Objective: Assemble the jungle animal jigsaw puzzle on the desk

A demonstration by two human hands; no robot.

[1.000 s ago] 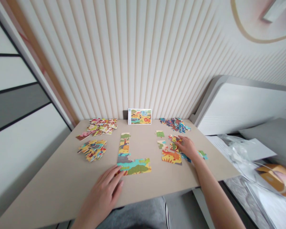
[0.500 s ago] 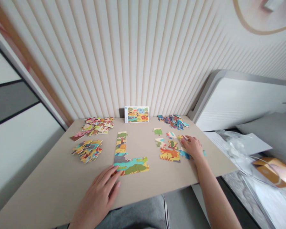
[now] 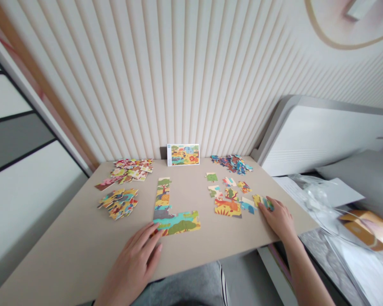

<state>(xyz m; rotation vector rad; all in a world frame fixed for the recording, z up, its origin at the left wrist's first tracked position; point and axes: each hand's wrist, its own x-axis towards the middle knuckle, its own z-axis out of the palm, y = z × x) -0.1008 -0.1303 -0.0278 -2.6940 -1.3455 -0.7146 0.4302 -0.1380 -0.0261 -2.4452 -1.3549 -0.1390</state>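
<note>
My left hand [image 3: 135,259] lies flat with fingers stretched out, its fingertips resting on the lower left corner of an L-shaped joined section of jigsaw puzzle [image 3: 177,223]. That section shows trees, animals and a turquoise river. At the right, the thumb and fingers of my right hand [image 3: 280,217] close on a yellow and teal puzzle piece [image 3: 258,199] on the table, partly hiding it. Beside it lie a blue piece [image 3: 247,205], a joined orange animal section [image 3: 228,208], a small yellow and red piece [image 3: 244,186] and a green tree piece [image 3: 211,177].
A picture card [image 3: 183,154] stands against the ribbed wall. Piles of pieces lie on the table: a red-pink pile [image 3: 132,170], a yellow pile [image 3: 119,203] and a blue pile [image 3: 232,163]. Beyond the right table edge are a bed with a pillow [image 3: 364,174] and papers.
My right hand has moved right and toward me, from the small yellow and red piece to the yellow and teal piece. My left hand has stayed in place.
</note>
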